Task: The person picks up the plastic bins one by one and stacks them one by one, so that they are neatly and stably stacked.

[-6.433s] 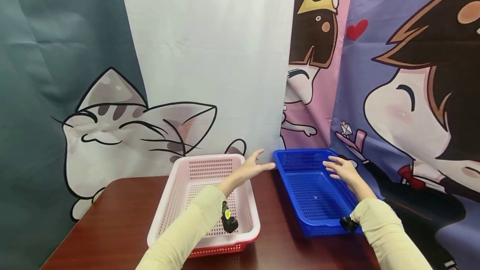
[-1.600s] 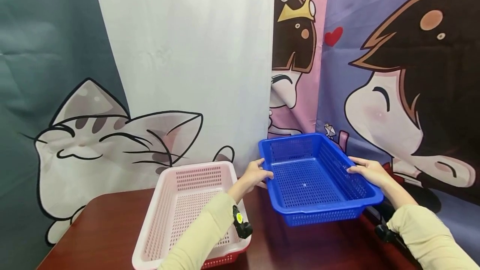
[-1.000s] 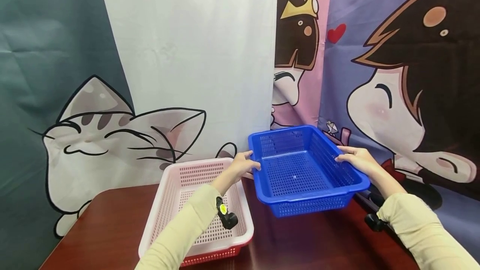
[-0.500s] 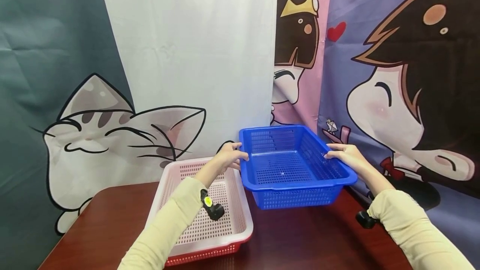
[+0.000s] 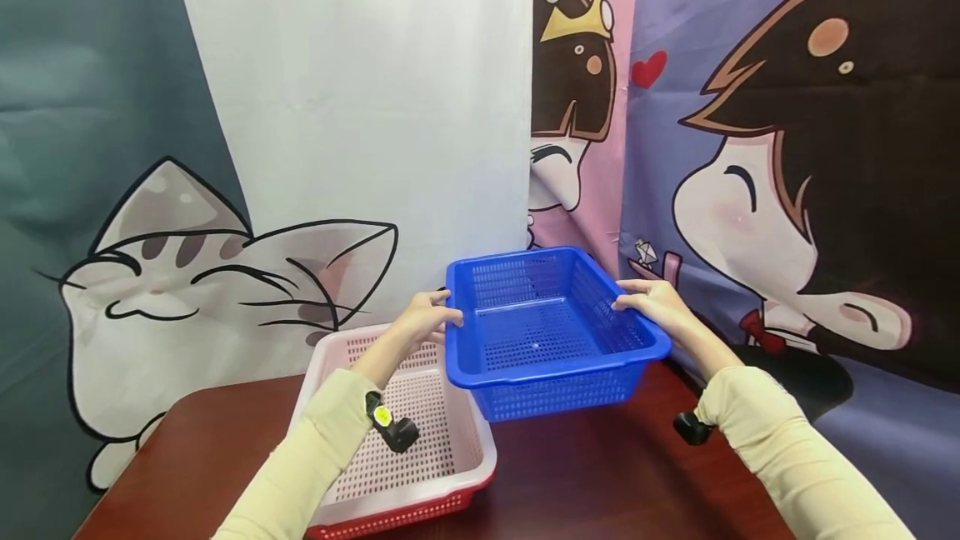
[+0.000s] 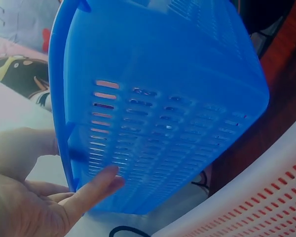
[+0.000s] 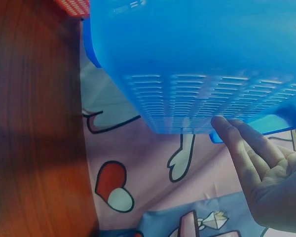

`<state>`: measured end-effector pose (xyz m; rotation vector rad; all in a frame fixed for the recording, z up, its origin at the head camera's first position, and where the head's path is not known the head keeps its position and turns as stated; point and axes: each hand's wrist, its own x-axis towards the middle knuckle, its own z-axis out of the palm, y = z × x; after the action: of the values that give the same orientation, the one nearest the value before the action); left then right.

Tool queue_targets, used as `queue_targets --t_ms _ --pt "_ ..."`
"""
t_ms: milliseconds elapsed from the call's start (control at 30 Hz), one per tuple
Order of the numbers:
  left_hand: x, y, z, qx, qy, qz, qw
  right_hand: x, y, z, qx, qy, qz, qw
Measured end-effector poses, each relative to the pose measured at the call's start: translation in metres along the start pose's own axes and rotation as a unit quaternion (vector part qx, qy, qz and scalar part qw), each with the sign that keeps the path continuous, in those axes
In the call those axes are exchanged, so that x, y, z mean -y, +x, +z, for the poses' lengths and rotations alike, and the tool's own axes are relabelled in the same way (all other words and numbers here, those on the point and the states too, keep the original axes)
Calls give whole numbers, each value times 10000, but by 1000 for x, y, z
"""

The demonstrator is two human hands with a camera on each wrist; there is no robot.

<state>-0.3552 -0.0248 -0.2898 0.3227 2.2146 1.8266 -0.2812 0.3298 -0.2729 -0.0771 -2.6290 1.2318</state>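
Note:
A blue plastic basket (image 5: 558, 390) with slotted walls is held up above the table, its inside facing me. My left hand (image 5: 416, 322) grips its left rim; in the left wrist view, that hand (image 6: 34, 202) has the rim between thumb and fingers, one finger against the slotted wall. On the opposite side, my right hand (image 5: 660, 307) holds the right rim, and the right wrist view shows its fingers (image 7: 234, 148) against the outer wall. Left of the blue basket stands a pale pink-white basket (image 5: 405, 496), partly covered by my left forearm.
A red basket (image 5: 408, 517) shows beneath the pale one, nested together. Both rest on the dark reddish-brown table (image 5: 585, 482). A printed cartoon curtain (image 5: 390, 107) hangs close behind and along the right side.
Both hands, apart from the blue basket at first, took hold of its side rims and lifted it. It has since moved left, and its left side now overlaps the pale basket in the head view.

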Motion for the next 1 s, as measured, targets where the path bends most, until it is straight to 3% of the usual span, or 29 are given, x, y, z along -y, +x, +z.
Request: queue_targets --t_ms 167,433,633,1000 --pt "5 -6 -17 -102 0 67 9999 13 5 13 -16 -12 -69 10000" --pt "-3 -14 -34 -182 26 123 9998 25 5 20 122 257 -65 9996" --pt "-5 -23 -47 -230 165 166 9995 29 8 28 102 -1 -310 9995" --pt "3 -38 -81 -351 601 257 9972 40 17 58 175 -137 -623 9978"
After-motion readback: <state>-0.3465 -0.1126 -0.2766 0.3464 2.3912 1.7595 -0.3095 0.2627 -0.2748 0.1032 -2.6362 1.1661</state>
